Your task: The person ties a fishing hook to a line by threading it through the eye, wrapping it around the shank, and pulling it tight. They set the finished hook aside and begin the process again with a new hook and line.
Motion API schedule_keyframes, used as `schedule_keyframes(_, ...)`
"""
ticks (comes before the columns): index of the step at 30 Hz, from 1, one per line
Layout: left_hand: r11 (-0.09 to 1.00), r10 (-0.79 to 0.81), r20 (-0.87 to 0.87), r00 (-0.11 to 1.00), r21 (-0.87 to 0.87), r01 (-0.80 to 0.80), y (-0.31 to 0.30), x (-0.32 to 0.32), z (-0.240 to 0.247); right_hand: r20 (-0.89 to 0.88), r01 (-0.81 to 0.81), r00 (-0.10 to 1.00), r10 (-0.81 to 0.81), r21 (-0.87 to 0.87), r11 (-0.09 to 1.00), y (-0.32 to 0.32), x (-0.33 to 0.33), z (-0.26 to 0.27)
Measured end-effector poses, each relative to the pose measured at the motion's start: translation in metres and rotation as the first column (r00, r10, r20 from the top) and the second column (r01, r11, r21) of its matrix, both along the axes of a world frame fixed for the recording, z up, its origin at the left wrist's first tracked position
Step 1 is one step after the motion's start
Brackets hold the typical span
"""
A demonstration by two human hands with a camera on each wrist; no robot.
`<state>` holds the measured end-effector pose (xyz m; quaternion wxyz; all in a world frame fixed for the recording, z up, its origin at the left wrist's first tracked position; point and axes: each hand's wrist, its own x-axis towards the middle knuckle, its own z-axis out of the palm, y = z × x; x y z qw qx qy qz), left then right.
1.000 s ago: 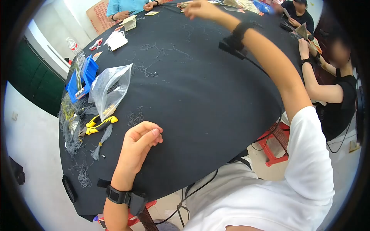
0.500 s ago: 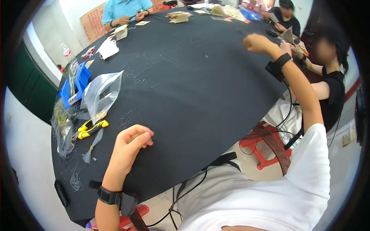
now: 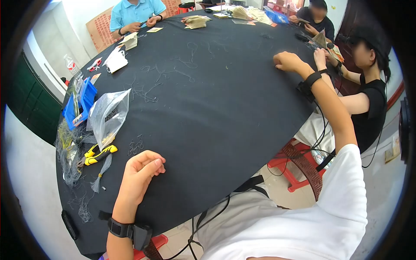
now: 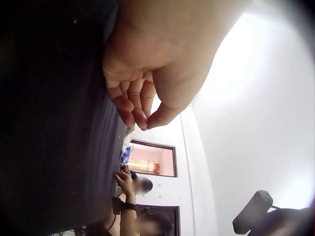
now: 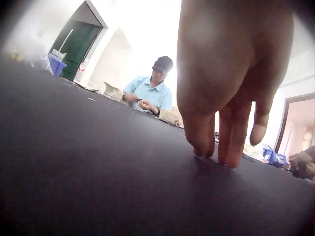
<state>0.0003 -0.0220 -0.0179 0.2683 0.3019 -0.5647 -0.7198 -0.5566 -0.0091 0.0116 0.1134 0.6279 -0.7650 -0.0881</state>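
Loosely bent and holding nothing, my left hand point(image 3: 139, 177) rests on its side on the black tabletop point(image 3: 208, 130), near the front edge. The left wrist view shows that hand point(image 4: 147, 64) with its thumb tip close to the fingertips and nothing between them. My right arm stretches out over the right part of the table, its hand point(image 3: 291, 62) bent downward. In the right wrist view the fingers of the right hand point(image 5: 231, 88) point down, tips at the cloth, with no object in them.
Left side: yellow-black pliers point(image 3: 100, 155), a clear plastic bag point(image 3: 108, 117), a blue bin point(image 3: 86, 103), tangled thread point(image 3: 69, 151) and a tied bundle point(image 3: 101, 175). Loose threads point(image 3: 147, 93) lie mid-left. Paper stacks point(image 3: 196, 21) stand at the back. People sit at the far side and right.
My right hand has moved from the far middle of the table toward the right side. The left hand has kept its bent pose while the head view shifted.
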Motion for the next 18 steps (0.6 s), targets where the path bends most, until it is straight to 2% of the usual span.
schedule_keyframes(5,1.000,-0.006,0.019,1.000,-0.013,0.006,0.001,0.000,-0.001,-0.029,-0.006,1.000,0.005,-0.028,1.000,-0.011,-0.016,-0.013)
schedule_keyframes(8,1.000,-0.004,0.022,1.000,-0.017,0.005,0.001,0.000,0.001,-0.038,0.071,0.997,-0.072,-0.029,0.997,-0.017,-0.016,-0.017)
schedule_keyframes(12,1.000,-0.004,0.036,0.999,-0.026,0.005,0.003,-0.001,0.002,0.028,0.084,0.996,-0.084,0.003,0.996,-0.012,-0.003,-0.011)
schedule_keyframes(15,0.999,-0.002,0.042,0.999,-0.045,0.004,0.002,-0.001,0.004,0.023,-0.001,1.000,0.003,-0.073,0.997,-0.011,0.003,-0.011)
schedule_keyframes(18,0.999,-0.007,0.047,0.999,-0.046,0.009,0.004,-0.002,0.004,-0.080,-0.178,0.982,0.169,-0.132,0.975,-0.010,0.032,-0.001)
